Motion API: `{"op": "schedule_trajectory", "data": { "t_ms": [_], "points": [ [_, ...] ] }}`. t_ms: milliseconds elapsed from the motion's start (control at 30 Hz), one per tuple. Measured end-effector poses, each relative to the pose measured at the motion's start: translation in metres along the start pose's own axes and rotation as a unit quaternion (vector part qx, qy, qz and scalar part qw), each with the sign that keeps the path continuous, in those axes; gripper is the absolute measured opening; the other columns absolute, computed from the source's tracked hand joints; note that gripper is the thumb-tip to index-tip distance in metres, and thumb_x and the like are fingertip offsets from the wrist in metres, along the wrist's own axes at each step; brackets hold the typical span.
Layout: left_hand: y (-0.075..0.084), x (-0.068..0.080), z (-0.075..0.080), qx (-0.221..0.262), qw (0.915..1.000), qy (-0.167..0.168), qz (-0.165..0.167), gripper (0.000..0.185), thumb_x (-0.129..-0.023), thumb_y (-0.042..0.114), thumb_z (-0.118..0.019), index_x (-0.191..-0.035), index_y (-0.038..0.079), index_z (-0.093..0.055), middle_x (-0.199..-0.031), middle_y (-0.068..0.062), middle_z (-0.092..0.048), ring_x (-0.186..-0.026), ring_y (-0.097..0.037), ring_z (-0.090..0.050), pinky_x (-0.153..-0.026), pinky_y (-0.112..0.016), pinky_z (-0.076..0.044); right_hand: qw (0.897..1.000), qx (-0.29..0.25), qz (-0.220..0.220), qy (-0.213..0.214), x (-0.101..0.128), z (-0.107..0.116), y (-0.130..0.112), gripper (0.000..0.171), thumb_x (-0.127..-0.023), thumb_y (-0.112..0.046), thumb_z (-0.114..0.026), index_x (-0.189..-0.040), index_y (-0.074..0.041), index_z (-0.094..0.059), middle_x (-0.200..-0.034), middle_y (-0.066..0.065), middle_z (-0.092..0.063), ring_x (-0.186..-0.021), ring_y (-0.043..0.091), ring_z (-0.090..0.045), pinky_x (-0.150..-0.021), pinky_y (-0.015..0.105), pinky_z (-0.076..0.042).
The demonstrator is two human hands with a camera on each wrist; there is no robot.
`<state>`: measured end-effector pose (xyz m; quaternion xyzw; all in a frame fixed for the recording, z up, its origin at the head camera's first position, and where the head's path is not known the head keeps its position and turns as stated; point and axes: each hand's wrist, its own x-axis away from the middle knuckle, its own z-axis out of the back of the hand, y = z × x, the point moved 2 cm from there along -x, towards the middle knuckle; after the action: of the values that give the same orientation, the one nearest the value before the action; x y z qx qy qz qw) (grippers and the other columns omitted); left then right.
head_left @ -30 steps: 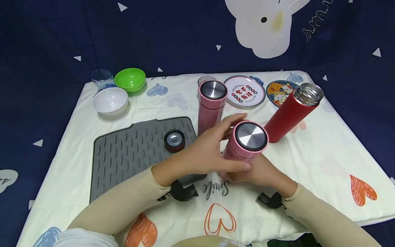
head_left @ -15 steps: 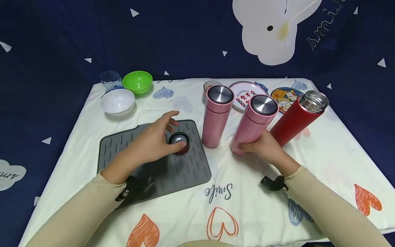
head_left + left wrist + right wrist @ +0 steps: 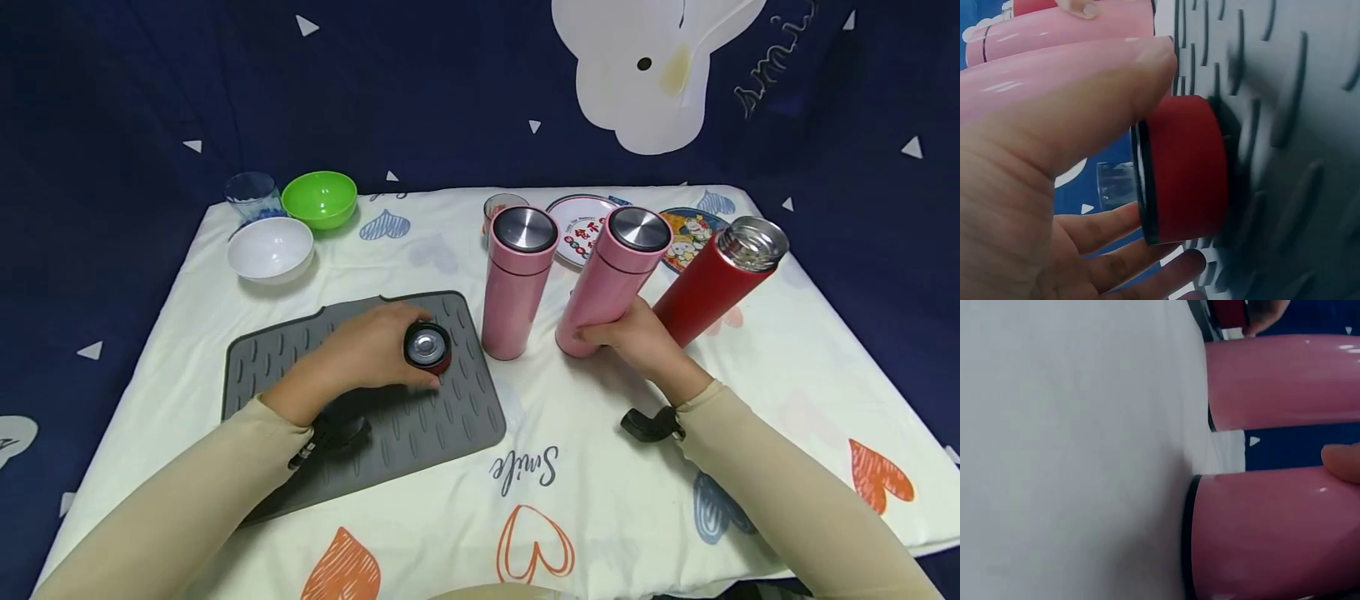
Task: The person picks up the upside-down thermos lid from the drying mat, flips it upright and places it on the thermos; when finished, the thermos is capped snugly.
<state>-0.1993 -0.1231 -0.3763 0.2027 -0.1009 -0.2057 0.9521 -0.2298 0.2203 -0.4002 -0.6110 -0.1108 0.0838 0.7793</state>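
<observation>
I've got the left grip (image 3: pixel 367 348) curled round the red cap (image 3: pixel 427 346) on the grey mat (image 3: pixel 465 421); right grip (image 3: pixel 641 343) holds one pink bottle (image 3: pixel 602 292) low, right of mat. Cap likely light, stiff: pinch sidewall. Bottle probably heavier, slick: wrap mid-body.

My right hand (image 3: pixel 1343 464) touched a pink bottle (image 3: pixel 1272 534) with white cloth (image 3: pixel 1072 450) beneath; a second bottle (image 3: pixel 1285 381) stood near but apart, and past it my left hand (image 3: pixel 1269 315) was at a red lid (image 3: pixel 1229 312).
</observation>
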Motion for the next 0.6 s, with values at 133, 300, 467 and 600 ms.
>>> {"op": "schedule_trajectory", "data": {
  "t_ms": [133, 300, 467, 600],
  "points": [
    [-0.002, -0.002, -0.002, -0.004, 1.0, 0.002, 0.007, 0.091, -0.061, 0.044, -0.092, -0.133, 0.003, -0.055, -0.126, -0.012, -0.059, -0.113, -0.027, -0.055, -0.094, -0.046, -0.045, 1.0, -0.021, -0.01, -0.009, -0.002, -0.001, 0.0, 0.057, -0.081, 0.005, -0.072, -0.131, -0.001, -0.044, -0.125, 0.013, -0.053, -0.113, 0.025, -0.051, -0.096, 0.033, -0.043],
    [-0.006, -0.004, -0.007, 0.002, 0.9998, 0.017, 0.006, 0.079, -0.063, 0.041, -0.092, -0.124, 0.004, -0.06, -0.116, -0.009, -0.062, -0.103, -0.024, -0.058, -0.088, -0.044, -0.048, 0.999, -0.011, -0.044, -0.005, 0.009, -0.001, -0.002, 0.069, -0.082, -0.003, -0.076, -0.139, -0.005, -0.037, -0.135, 0.014, -0.047, -0.123, 0.029, -0.044, -0.102, 0.042, -0.039],
    [0.0, 0.006, 0.002, 0.008, 0.9993, 0.037, -0.004, 0.077, -0.063, 0.045, -0.089, -0.123, 0.006, -0.061, -0.114, -0.006, -0.061, -0.101, -0.022, -0.058, -0.087, -0.042, -0.048, 0.992, 0.042, -0.092, 0.071, 0.061, -0.016, -0.011, 0.078, -0.086, -0.019, -0.076, -0.146, -0.004, -0.029, -0.14, 0.014, -0.043, -0.124, 0.028, -0.041, -0.099, 0.038, -0.04],
    [0.031, 0.024, 0.017, 0.024, 0.9963, 0.059, -0.058, 0.075, -0.061, 0.045, -0.09, -0.122, 0.012, -0.063, -0.111, 0.002, -0.059, -0.096, -0.016, -0.059, -0.084, -0.038, -0.049, 0.996, 0.016, -0.076, 0.043, 0.096, -0.042, -0.023, 0.054, -0.089, -0.014, -0.072, -0.133, 0.004, -0.046, -0.117, 0.017, -0.058, -0.102, 0.023, -0.057, -0.08, 0.026, -0.047]
  ]
}}
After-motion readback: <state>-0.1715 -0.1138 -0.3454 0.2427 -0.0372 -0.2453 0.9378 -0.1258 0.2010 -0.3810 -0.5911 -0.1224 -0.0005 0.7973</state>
